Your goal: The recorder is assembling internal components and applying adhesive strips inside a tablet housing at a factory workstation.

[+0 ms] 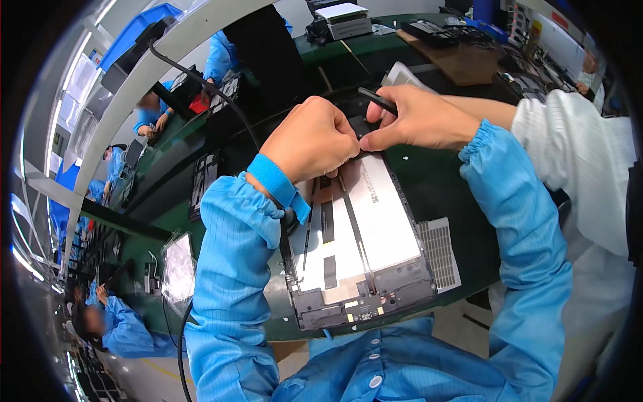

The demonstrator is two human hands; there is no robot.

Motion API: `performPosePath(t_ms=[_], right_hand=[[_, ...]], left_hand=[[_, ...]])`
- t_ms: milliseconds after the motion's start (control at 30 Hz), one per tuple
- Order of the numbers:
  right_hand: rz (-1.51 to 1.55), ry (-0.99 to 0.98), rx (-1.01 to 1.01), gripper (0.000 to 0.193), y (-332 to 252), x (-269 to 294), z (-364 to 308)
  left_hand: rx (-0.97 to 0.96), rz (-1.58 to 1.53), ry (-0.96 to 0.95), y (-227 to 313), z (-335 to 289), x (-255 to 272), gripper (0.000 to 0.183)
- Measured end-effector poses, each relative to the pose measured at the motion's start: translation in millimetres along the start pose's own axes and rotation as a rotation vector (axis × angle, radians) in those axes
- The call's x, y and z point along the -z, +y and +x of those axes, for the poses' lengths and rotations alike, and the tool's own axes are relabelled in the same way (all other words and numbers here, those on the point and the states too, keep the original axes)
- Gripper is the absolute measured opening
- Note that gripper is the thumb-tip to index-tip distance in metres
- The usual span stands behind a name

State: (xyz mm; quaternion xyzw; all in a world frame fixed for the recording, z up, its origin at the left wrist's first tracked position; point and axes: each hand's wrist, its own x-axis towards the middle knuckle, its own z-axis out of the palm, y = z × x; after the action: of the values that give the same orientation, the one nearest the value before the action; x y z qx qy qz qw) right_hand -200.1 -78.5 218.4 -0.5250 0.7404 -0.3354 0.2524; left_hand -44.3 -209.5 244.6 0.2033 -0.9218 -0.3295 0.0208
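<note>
Below my hands lies an opened tablet (388,221), its silver back plate and dark lower frame bare, with black strips running lengthwise. My left hand (311,142), with a blue band round its wrist, is closed in a pinch at the tablet's far edge. What its fingertips hold, if anything, is hidden. Close beside it, my right hand (425,117) is closed around a slim black pen-shaped tool (376,100) that juts out over the index finger. The right thumb tip almost meets the left fingers.
A co-worker's white sleeve (569,134) reaches in from the right, the forearm passing behind my right hand. A white gridded sheet (440,254) lies right of the tablet, a clear plastic bag (178,268) left. A black cable (201,84) hangs at upper left. Beyond sits a brown board (455,59).
</note>
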Motion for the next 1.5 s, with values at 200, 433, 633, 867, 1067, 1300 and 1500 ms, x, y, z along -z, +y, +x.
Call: performPosePath(t_ms=[200, 433, 633, 867, 1067, 1300, 1500], right_hand=[[-0.176, 0.051, -0.088, 0.047, -26.8, -2.7, -3.2], [-0.053, 0.510, 0.165, 0.043, -15.8, -58.4, -84.8], [0.185, 0.297, -0.051, 0.044, -33.2, -88.6, -133.8], [0.399, 0.373, -0.032, 0.035, -46.3, -85.7, -130.4], [0.801, 0.341, 0.038, 0.026, -50.8, -65.9, -111.2], [0.975, 0.347, 0.043, 0.022, -36.9, -39.5, -104.3], [1.280, 0.384, 0.196, 0.015, 33.9, 28.0, -66.5]], left_hand=[[-0.151, 0.051, 0.156, -9.5, -12.4, -5.1, 0.017], [-0.202, -0.318, 0.787, -56.0, -152.3, -41.3, 0.035], [-0.190, -0.504, 0.475, -54.9, -201.9, -96.9, 0.071], [-0.279, -0.532, 0.543, -42.6, -202.9, -86.7, 0.066], [-0.428, -0.777, 0.668, -19.4, -172.8, -65.7, 0.060], [-0.403, -1.097, 0.485, -7.8, -138.8, -50.0, 0.064], [-0.473, -0.844, 0.503, -31.9, -140.1, -30.5, 0.057]])
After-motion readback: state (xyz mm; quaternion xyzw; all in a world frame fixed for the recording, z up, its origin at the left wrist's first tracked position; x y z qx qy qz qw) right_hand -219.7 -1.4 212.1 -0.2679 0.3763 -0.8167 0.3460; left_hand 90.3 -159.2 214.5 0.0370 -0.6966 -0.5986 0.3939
